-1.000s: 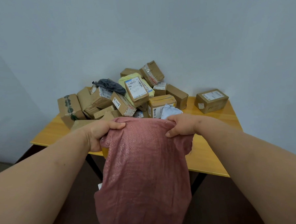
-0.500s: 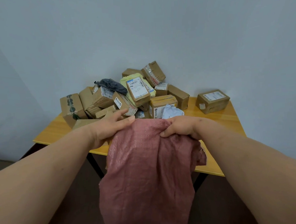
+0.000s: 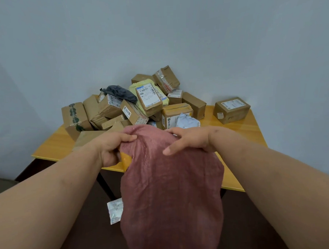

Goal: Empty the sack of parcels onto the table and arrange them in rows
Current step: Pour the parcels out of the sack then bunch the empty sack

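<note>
Dusky pink sack (image 3: 171, 190), brown parcels (image 3: 132, 109)

Sack (image 3: 171, 190) bottom cut off by lower frame edge. It hides the near tabletop (image 3: 52, 147) edge between both grips, and part of a white packet (image 3: 115, 210) below the left grip. Parcel label text too small to read.
</note>
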`<control>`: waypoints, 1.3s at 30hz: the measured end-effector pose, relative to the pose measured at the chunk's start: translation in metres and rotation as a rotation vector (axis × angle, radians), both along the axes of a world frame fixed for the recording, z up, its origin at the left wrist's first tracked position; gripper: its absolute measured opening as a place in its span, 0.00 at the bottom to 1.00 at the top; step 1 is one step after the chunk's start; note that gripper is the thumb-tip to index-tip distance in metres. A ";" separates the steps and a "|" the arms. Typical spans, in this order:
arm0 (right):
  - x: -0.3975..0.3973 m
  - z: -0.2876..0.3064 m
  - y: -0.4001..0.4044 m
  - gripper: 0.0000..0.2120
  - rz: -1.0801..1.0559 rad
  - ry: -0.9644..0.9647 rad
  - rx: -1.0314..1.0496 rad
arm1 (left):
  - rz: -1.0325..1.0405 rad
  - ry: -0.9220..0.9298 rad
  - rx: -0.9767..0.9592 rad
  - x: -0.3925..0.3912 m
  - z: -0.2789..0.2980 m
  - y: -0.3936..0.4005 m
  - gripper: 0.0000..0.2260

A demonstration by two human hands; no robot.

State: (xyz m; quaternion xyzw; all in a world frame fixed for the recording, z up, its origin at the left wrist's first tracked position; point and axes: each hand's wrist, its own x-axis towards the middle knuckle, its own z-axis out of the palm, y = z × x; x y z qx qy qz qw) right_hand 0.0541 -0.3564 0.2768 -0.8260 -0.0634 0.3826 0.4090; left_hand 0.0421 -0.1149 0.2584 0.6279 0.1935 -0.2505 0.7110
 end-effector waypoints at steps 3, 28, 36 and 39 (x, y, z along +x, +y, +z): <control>-0.004 -0.007 0.005 0.52 0.133 -0.050 -0.076 | 0.024 0.015 -0.148 -0.003 0.006 -0.003 0.10; 0.003 0.009 0.001 0.38 0.007 -0.325 -0.282 | 0.003 0.053 0.209 0.003 -0.002 -0.012 0.16; 0.011 -0.012 0.009 0.23 0.109 -0.098 -0.142 | -0.038 0.099 0.215 0.004 0.006 -0.015 0.20; 0.015 -0.018 -0.001 0.16 -0.020 -0.102 -0.107 | -0.113 -0.167 0.376 0.009 -0.006 -0.010 0.44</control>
